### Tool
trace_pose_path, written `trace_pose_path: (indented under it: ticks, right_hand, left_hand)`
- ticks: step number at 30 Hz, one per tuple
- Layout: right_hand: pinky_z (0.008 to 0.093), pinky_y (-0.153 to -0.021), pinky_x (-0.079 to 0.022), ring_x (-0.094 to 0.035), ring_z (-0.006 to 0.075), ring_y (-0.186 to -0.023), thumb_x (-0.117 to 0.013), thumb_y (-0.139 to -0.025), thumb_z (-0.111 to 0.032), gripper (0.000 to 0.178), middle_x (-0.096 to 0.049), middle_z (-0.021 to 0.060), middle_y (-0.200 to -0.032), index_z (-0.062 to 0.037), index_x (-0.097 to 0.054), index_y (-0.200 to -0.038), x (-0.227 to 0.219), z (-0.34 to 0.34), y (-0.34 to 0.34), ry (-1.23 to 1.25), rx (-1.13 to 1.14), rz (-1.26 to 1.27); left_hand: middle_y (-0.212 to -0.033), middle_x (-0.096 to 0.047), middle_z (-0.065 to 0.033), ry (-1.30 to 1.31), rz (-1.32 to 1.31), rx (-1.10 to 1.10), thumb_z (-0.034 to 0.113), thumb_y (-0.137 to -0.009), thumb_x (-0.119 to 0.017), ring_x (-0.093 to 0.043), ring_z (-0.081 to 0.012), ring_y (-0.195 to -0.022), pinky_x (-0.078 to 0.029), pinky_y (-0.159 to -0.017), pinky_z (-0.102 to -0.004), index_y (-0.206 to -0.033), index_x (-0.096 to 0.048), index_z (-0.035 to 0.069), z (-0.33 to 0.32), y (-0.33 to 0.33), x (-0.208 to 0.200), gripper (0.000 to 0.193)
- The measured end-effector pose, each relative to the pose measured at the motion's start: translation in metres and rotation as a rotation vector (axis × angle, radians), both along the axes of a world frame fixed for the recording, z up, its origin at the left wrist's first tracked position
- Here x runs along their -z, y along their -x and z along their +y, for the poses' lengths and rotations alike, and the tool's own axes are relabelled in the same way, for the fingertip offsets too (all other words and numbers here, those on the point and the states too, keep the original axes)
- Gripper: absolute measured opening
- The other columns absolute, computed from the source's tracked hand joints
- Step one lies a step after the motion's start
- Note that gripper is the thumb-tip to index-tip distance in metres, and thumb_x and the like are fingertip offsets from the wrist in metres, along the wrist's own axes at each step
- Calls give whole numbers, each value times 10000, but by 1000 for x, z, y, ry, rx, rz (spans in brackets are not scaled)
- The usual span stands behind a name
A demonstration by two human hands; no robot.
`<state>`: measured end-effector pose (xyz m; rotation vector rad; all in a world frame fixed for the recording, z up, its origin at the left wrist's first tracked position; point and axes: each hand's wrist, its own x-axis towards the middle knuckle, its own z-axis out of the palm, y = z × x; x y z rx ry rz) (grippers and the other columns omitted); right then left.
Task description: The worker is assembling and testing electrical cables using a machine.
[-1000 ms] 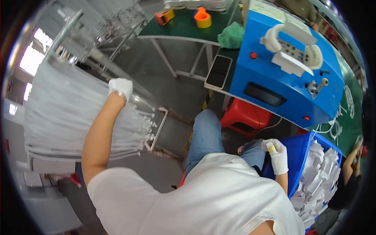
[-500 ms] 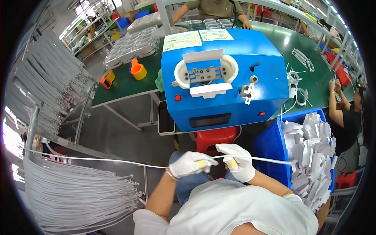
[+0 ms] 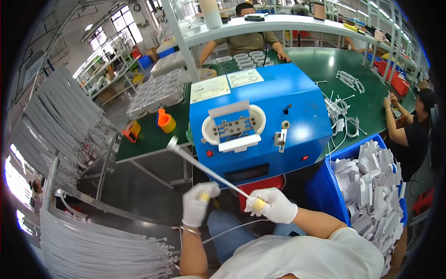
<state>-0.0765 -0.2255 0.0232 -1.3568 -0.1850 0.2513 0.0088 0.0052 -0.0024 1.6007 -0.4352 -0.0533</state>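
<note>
A white cable [image 3: 204,168] slants up and to the left from my gloved right hand [image 3: 274,205], which is closed around it. Its thicker connector end [image 3: 173,143] stands in the air before the blue machine [image 3: 260,107]. A thinner white length [image 3: 232,229] crosses above my lap toward my left forearm. My left hand [image 3: 197,204], also in a white glove, is just below the slanting cable and apart from it. Its fingers are curled, with a gap between thumb and fingertips and nothing visible between them. Yellow wrapping shows on the fingers of both gloves.
Many white cables [image 3: 107,251] hang on a rack at the left. A blue bin [image 3: 341,190] of white paper pieces stands at the right. Tape dispensers [image 3: 166,122] and clear trays [image 3: 158,93] lie on the green table [image 3: 139,148]. Co-workers sit across and at the right.
My left hand has come off the cable and moved left. The right hand has shifted slightly left and down, its cable end swinging up and left. The view has tilted upward.
</note>
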Motion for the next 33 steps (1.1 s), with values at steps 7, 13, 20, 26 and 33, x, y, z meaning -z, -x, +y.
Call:
trace_pose_path:
  ticks: [7,13,20,26,33]
  right_hand:
    - [275,-617,-530,-540,110,-584,-576,-942,-235,254,-637,89,-826,16,-604,-970,4,0,-6,-200,-18,157]
    - [302,-612,-547,-540,116,-558,-569,-945,-267,290,-628,82,-776,16,-617,-906,5,6,-6,-291,-19,136]
    - [314,-575,-547,-548,126,-557,-567,-941,-224,258,-629,76,-774,28,-623,-924,13,-7,9,-285,94,139]
    - [226,-527,-484,-582,98,-592,-563,-899,-139,168,-636,62,-844,-7,-668,-888,-12,-64,29,49,344,75]
    - [238,-632,-434,-552,89,-678,-631,-858,-166,174,-613,39,-713,-9,-666,-791,-69,-153,-11,781,873,-451]
  left_hand:
    - [-982,-664,-52,173,-83,-368,110,-941,-569,-612,-86,-799,-512,-765,-223,-1116,-633,-19,-10,-42,-64,227]
    - [-1052,-637,-45,261,-240,-339,55,-913,-599,-597,-87,-875,-497,-790,-218,-1148,-612,-16,-42,-71,-88,246]
    - [-906,-677,-63,-179,-436,-425,71,-857,-639,-612,-132,-850,-478,-787,-280,-968,-683,-1,-74,-81,-101,140]
    - [-1014,-630,-27,56,-245,-291,151,-960,-544,-579,-88,-898,-486,-809,-226,-1091,-619,-22,-57,-78,-86,230]
    - [-991,-634,-84,-42,-457,-505,12,-915,-542,-590,-138,-847,-485,-789,-264,-1027,-627,-23,-61,-33,-22,145]
